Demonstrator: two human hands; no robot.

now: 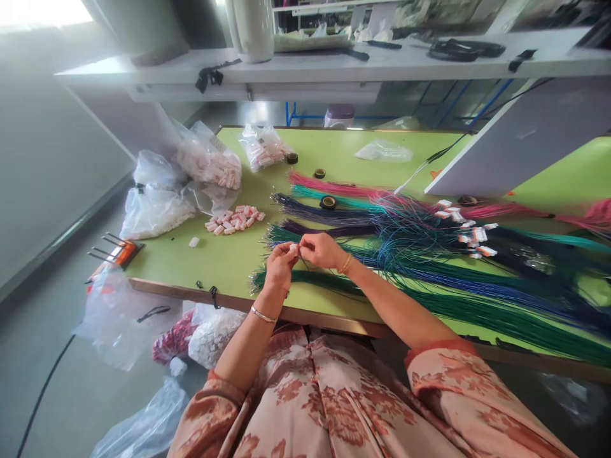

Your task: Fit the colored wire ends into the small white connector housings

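a connector (293, 247) is pinched by the left hand (280, 266); grasp of right hand (323, 250) can't be told; three-o'clock cluster (479, 235) seems wired, ten-o'clock pile (233, 222) unwired.

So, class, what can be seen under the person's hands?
Dark green wires on the green tabletop show either side of the left hand and near the right hand. Whatever lies directly beneath both is covered and cannot be seen.

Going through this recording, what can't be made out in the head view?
All in the head view:
White connector in the left hand: partly covered by the fingers; details too small.
What the right hand holds, if anything: hidden by its fingers.
Pink wires: cut off by the right edge.
White vessel on the shelf: cut off by the top edge.
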